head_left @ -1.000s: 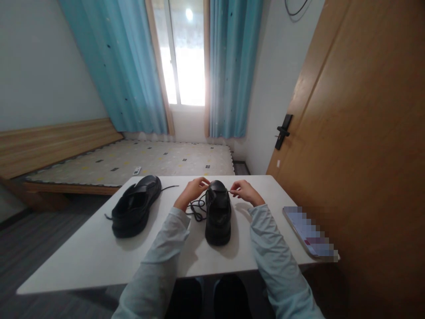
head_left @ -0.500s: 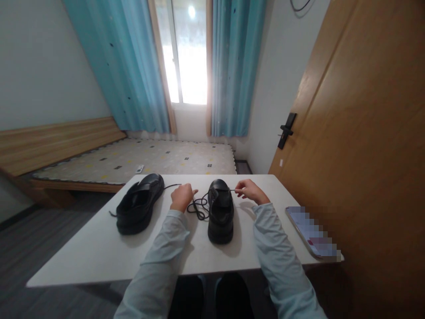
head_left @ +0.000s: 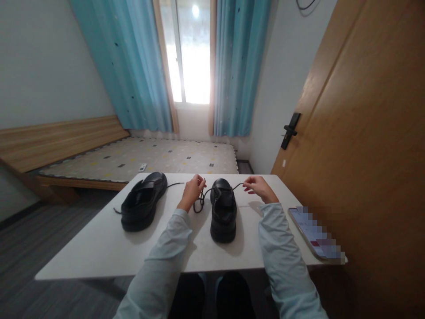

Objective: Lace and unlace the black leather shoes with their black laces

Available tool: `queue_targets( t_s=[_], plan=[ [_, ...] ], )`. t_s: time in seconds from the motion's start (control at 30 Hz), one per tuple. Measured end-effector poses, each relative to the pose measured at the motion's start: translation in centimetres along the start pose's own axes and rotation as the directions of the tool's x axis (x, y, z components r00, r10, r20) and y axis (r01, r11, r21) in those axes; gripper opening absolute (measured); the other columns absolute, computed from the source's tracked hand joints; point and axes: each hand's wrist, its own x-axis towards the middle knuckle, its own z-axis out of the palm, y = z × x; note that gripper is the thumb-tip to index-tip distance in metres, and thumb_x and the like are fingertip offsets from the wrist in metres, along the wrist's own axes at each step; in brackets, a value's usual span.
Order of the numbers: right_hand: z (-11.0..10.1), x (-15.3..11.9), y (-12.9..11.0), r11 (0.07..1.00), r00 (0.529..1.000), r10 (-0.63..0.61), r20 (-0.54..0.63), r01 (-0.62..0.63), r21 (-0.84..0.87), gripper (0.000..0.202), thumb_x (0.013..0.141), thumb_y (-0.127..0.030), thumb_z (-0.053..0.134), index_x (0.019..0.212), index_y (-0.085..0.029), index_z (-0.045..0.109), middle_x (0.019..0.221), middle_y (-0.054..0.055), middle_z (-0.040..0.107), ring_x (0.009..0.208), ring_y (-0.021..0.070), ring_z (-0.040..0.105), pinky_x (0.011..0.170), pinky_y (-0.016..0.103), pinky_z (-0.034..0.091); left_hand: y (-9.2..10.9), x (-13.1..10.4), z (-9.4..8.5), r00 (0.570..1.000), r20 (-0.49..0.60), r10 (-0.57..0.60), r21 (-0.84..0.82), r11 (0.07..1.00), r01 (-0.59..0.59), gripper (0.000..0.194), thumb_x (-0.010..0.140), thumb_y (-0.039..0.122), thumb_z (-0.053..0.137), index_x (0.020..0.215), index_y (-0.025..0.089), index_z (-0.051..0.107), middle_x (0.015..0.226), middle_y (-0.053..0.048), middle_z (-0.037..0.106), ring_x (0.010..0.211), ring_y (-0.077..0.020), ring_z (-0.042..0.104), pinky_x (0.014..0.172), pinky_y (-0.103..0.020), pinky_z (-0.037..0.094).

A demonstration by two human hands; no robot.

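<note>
A black shoe (head_left: 223,215) stands on the white table (head_left: 99,248), its toe pointing away from me. My right hand (head_left: 257,187), to the right of its toe, pinches one end of the black shoelace that runs out of the shoe. On the other side, my left hand (head_left: 194,189) is closed on the looped black shoelace (head_left: 199,204), which hangs in coils between hand and shoe. Farther left lies a second black shoe (head_left: 142,204), slanted, with one loose lace end reaching toward my left wrist and another at its heel.
A phone (head_left: 315,232) lies at the table's right edge, beside the wooden door (head_left: 365,133). Beyond the table is a bed with a patterned mattress (head_left: 159,155) and a small white object (head_left: 142,167) on it. Blue curtains (head_left: 139,66) flank a window.
My left hand has turned upward and taken hold of the looped lace, lifting part of it. My right hand has moved slightly right, and its lace end extends farther. The view has shifted slightly.
</note>
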Motion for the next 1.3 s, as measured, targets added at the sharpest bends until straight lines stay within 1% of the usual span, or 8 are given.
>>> queue_targets(
  t_s=[0.1,0.23,0.47,0.7,0.9,1.0,1.1,1.3],
  plan=[
    [-0.6,0.1,0.0,0.997,0.996,-0.021,-0.092,0.028,0.078,0.010,0.075,-0.014,0.064,0.068,-0.013,0.056,0.071,0.004,0.066,0.056,0.0091,0.061,0.045,0.016,0.045,0.8,0.0,-0.1,0.990,-0.110,0.087,-0.218,0.970,-0.109,0.017,0.085,0.035,0.049,0.087,0.020,0.055,0.075,-0.003,0.072,0.070,-0.0152,0.064,0.070,-0.027,0.046],
    [-1.1,0.5,0.0,0.965,0.959,-0.099,-0.266,0.157,0.209,0.018,0.068,-0.025,0.072,0.069,-0.014,0.057,0.070,0.003,0.066,0.055,0.0098,0.061,0.045,0.017,0.047,1.1,0.0,0.0,0.981,-0.169,0.093,-0.373,0.916,-0.151,0.015,0.079,0.033,0.058,0.082,0.019,0.058,0.074,-0.002,0.071,0.068,-0.0153,0.064,0.064,-0.026,0.047],
    [-1.8,0.4,-0.7,0.760,0.844,-0.148,-0.515,0.430,0.486,0.030,0.062,-0.037,0.076,0.074,-0.017,0.057,0.072,0.001,0.068,0.053,0.0094,0.061,0.046,0.019,0.048,1.1,0.2,0.3,0.982,-0.185,0.038,-0.604,0.783,-0.144,0.023,0.068,0.033,0.069,0.082,0.017,0.064,0.075,-0.004,0.069,0.069,-0.0163,0.064,0.058,-0.026,0.052],
    [-2.9,-1.1,-2.3,0.469,0.806,-0.186,-0.562,0.576,0.670,0.027,0.068,-0.032,0.074,0.078,-0.020,0.052,0.080,-0.001,0.070,0.066,0.0111,0.066,0.059,0.022,0.052,1.8,0.2,0.1,0.983,-0.182,0.017,-0.719,0.680,-0.145,0.022,0.062,0.031,0.074,0.074,0.015,0.065,0.072,-0.003,0.068,0.065,-0.0146,0.063,0.058,-0.026,0.053],
    [-3.0,-1.9,-2.9,0.360,0.804,-0.233,-0.547,0.594,0.719,0.024,0.070,-0.030,0.073,0.083,-0.021,0.056,0.072,-0.005,0.063,0.061,0.0088,0.061,0.062,0.024,0.052,2.4,-0.2,-0.2,0.989,-0.149,0.001,-0.821,0.558,-0.124,0.023,0.062,0.029,0.075,0.074,0.014,0.064,0.072,-0.001,0.066,0.063,-0.0123,0.062,0.063,-0.027,0.055],
    [-2.4,-2.1,-3.3,0.382,0.785,-0.357,-0.506,0.617,0.688,0.021,0.071,-0.030,0.072,0.087,-0.023,0.059,0.067,-0.007,0.056,0.056,0.0072,0.055,0.060,0.024,0.050,2.9,-0.5,-0.5,0.993,-0.116,0.003,-0.857,0.506,-0.101,0.024,0.062,0.030,0.076,0.076,0.014,0.065,0.073,-0.001,0.066,0.065,-0.0121,0.063,0.068,-0.028,0.055],
    [-0.8,-2.1,-3.6,0.502,0.783,-0.432,-0.448,0.621,0.602,0.019,0.075,-0.032,0.069,0.090,-0.023,0.063,0.066,-0.006,0.054,0.051,0.0066,0.050,0.057,0.024,0.047,3.2,-0.8,-0.5,0.997,-0.074,0.014,-0.876,0.478,-0.072,0.026,0.063,0.031,0.076,0.079,0.014,0.066,0.074,-0.002,0.067,0.068,-0.0132,0.064,0.071,-0.030,0.055],
    [4.2,-2.0,-3.7,0.731,0.843,-0.478,-0.245,0.537,0.421,0.024,0.071,-0.034,0.071,0.088,-0.020,0.063,0.063,-0.003,0.061,0.055,0.0107,0.054,0.055,0.025,0.044,4.0,-1.4,0.1,0.997,0.033,0.073,-0.875,0.483,-0.006,0.026,0.061,0.032,0.077,0.078,0.014,0.067,0.073,-0.003,0.069,0.065,-0.0131,0.063,0.066,-0.027,0.053]
  ],
)
